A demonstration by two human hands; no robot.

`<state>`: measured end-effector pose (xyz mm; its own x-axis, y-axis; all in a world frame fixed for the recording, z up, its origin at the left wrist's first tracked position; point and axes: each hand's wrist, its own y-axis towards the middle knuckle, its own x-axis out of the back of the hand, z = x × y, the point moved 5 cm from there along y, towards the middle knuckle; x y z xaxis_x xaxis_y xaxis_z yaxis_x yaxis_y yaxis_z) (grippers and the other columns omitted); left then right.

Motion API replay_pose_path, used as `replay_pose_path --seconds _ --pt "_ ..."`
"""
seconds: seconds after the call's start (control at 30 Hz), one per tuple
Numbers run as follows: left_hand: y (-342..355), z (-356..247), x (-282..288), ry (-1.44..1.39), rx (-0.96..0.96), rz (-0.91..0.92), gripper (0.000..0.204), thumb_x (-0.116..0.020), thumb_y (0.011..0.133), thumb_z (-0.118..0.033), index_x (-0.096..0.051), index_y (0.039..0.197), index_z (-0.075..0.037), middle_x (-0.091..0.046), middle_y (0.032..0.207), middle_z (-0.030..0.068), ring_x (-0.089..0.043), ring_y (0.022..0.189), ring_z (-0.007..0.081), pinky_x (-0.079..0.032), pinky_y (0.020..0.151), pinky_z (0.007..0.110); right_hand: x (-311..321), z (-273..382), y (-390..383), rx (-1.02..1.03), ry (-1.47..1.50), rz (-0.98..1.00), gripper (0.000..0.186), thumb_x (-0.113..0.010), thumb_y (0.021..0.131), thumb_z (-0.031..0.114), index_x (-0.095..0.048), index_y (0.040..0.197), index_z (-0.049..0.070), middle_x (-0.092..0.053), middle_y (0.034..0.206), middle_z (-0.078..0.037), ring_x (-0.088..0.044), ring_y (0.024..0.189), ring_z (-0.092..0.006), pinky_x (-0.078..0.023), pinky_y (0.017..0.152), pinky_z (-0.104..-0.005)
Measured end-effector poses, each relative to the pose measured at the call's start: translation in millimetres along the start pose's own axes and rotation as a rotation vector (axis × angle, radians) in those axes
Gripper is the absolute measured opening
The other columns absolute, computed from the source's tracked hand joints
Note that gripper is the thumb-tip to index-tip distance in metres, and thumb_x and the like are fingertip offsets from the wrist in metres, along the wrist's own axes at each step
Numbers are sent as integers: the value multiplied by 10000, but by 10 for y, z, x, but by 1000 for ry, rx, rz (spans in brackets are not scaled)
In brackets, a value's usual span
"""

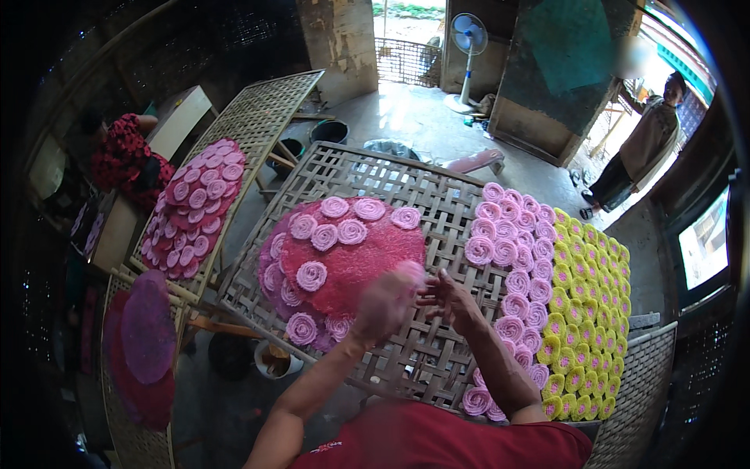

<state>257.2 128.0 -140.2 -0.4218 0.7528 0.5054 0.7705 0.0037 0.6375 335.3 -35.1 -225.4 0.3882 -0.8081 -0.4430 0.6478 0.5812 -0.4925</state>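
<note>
On a woven bamboo rack lies a rounded, deep pink fibrous sheet (355,270). Several light pink rosettes (311,275) are spread along its far and left parts. Over the sheet's right edge, my left hand (383,309), smeared by motion, has its fingers closed on a light pink rosette (412,270), partly hidden by the fingers. Just right of it, my right hand (453,301) hovers above the bare weave with fingers apart and nothing visible in them. Rows of pink rosettes (516,305) and yellow-green flower discs with pink centres (590,313) cover the rack's right side.
Another bamboo rack (269,102) at the left bears a rosette-covered pink piece (199,203). Plain pink and purple sheets (147,328) lie nearer. A white bucket (277,361) stands below. One person (129,160) sits far left; another (644,144) stands at the right doorway. A fan (469,47) stands behind.
</note>
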Motion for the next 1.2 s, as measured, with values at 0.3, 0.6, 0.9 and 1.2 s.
replay_pose_path --seconds 0.3,0.6,0.9,1.2 --pt "-706 1461 1130 924 516 39 448 -696 874 -113 -636 1299 16 -609 1380 222 -553 1310 394 -418 1138 468 859 262 -218 362 -633 -354 276 -653 921 167 -701 1108 -31 -708 922 -61 -665 791 -129 -531 698 -288" --pt "-776 1444 1203 629 657 58 232 -704 844 -93 -650 1060 -27 -703 1145 205 -649 1129 389 -501 969 493 1347 794 -266 526 -1353 -795 368 -733 853 265 -713 1120 12 -725 1072 -212 -689 981 -392 -528 885 -469" --pt "-419 538 784 279 528 -192 200 -765 922 -216 -644 961 -61 -679 816 88 -647 678 215 -515 603 357 753 728 -661 725 -1294 -832 457 -757 898 365 -682 1157 -3 -730 1000 -153 -694 878 -315 -542 792 -404" --pt "-133 472 251 258 232 52 453 -826 820 -188 -685 1216 -20 -694 1204 202 -663 1128 352 -526 1011 449 493 -69 -256 195 -150 -127 274 -666 994 211 -635 1187 19 -706 1016 -52 -688 862 -134 -567 716 -287"
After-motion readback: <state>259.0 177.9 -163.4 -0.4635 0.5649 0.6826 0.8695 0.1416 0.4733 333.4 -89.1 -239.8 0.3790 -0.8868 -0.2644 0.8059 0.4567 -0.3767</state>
